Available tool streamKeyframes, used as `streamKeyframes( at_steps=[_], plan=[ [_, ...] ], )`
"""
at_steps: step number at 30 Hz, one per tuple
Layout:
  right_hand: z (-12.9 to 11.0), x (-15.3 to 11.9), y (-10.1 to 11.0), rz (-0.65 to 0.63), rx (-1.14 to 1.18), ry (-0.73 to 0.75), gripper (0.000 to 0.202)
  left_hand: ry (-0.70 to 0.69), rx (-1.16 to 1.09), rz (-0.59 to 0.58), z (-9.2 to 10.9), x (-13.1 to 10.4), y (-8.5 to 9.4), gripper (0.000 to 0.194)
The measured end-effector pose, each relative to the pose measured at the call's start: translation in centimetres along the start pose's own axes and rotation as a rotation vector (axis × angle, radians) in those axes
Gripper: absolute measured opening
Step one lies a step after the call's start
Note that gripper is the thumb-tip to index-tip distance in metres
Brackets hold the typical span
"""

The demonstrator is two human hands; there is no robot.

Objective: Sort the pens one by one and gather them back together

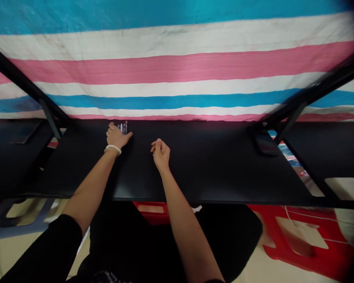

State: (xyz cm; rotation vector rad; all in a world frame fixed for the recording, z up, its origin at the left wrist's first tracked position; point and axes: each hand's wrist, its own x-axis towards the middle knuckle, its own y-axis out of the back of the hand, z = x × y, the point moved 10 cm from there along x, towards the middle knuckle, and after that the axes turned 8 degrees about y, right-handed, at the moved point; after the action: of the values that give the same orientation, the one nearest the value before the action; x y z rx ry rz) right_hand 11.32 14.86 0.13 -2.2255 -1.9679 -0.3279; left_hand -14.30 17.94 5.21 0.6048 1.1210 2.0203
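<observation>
Near the back edge of the black tabletop [212, 165], my left hand [117, 136] lies with thumb and fingers spread, a white beaded bracelet [113, 149] on its wrist. A small group of slim, pen-like sticks [124, 127], some clear and some dark, lies side by side under and beside its fingers. Whether the fingers touch them I cannot tell. To the right, my right hand [161, 154] is over the middle of the tabletop, its fingers loosely curled in and the thumb against them. Nothing shows in it.
A dark phone-like slab [265, 142] lies at the tabletop's right end. Black slanted frame bars [306, 92] flank the table, and a striped sheet [177, 68] hangs behind. Red plastic stools [309, 239] stand below. Another flat dark device [25, 131] lies on the left neighbouring table.
</observation>
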Motion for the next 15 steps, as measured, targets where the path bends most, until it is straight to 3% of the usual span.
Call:
streamKeyframes(
  at_steps=[2, 5, 9, 11, 15],
  plan=[
    [0.0, -0.1, 0.0, -0.001, -0.01, -0.002, 0.064, -0.035, 0.096, -0.008, 2.0, -0.7, -0.6, 0.089],
    [-0.5, -0.2, 0.0, -0.008, -0.031, 0.03, 0.062, -0.061, 0.175, -0.137, 3.7, -1.1, -2.3, 0.086],
    [-1.3, -0.2, 0.0, -0.019, -0.05, 0.088, 0.056, -0.147, 0.243, -0.257, 4.8, -2.6, -3.8, 0.057],
    [-1.5, -0.2, -0.1, -0.029, -0.069, 0.096, 0.051, -0.231, 0.213, -0.252, 5.3, -4.3, -4.0, 0.041],
    [-1.3, -0.3, -0.3, -0.045, -0.06, 0.096, 0.032, -0.428, -0.04, -0.202, 6.7, -9.1, -3.0, 0.034]
  ],
)
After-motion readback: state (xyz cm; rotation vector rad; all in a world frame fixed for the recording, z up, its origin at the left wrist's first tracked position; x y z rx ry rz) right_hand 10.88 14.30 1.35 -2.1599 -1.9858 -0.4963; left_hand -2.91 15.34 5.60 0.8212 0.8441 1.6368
